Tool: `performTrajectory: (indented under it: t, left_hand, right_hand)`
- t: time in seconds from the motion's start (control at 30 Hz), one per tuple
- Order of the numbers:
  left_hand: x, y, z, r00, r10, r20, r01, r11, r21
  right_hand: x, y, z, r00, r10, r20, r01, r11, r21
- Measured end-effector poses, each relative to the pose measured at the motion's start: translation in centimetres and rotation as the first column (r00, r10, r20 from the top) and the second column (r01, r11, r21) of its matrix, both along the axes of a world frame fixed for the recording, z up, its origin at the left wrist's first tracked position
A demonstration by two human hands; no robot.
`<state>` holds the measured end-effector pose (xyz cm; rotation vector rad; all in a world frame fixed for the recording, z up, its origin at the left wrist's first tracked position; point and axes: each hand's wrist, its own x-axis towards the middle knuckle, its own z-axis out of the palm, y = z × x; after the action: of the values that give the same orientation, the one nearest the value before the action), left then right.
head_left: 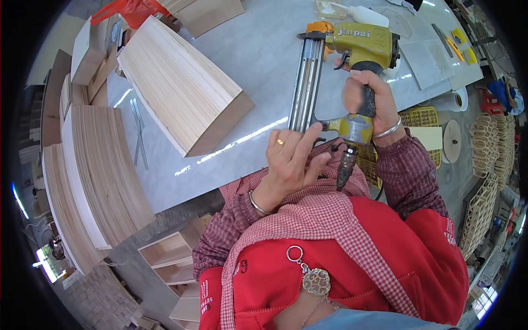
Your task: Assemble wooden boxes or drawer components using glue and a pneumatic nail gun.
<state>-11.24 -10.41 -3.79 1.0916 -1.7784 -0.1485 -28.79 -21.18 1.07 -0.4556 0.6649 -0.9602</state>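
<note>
A yellow-green pneumatic nail gun [360, 44] is held up over the table's near edge. My right hand [379, 99] is wrapped round its black handle, the fingers just behind the trigger. The long silver magazine [308, 82] runs down toward me on the left side of the tool. At its lower end is my left hand [291, 159], fingers bent against the magazine and partly hiding that end. A dark air fitting [346, 168] hangs from the base of the handle. Left of the gun, a pale wooden box [181, 82] lies on the table.
Stacks of thin wooden boards [104, 170] stand at the left. On the grey table [242, 71] lie scissors [138, 132], a white bottle [368, 15] and a red plastic bag [132, 11]. Wooden shelf-like boxes [173, 253] sit below at left; yellow crates [421, 116] sit below at right.
</note>
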Motion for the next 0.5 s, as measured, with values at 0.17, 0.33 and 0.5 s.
performTrajectory:
  t: [0.17,0.33,0.5]
  left_hand:
    - [0.1,-3.2,2.3,0.986,-0.110,-0.129,0.086,0.980,-0.179]
    - [2.9,-2.5,2.3,0.977,0.029,-0.213,-0.051,0.994,-0.098]
    - [14.9,0.3,2.7,0.677,0.629,-0.383,-0.556,0.778,0.294]
  right_hand:
    - [0.1,0.3,0.0,0.990,0.109,0.090,-0.112,0.993,0.028]
    - [-1.7,0.3,2.4,0.985,0.056,-0.164,-0.070,0.994,-0.080]
    - [-12.8,-3.1,5.3,0.495,-0.231,-0.837,-0.119,0.937,-0.329]
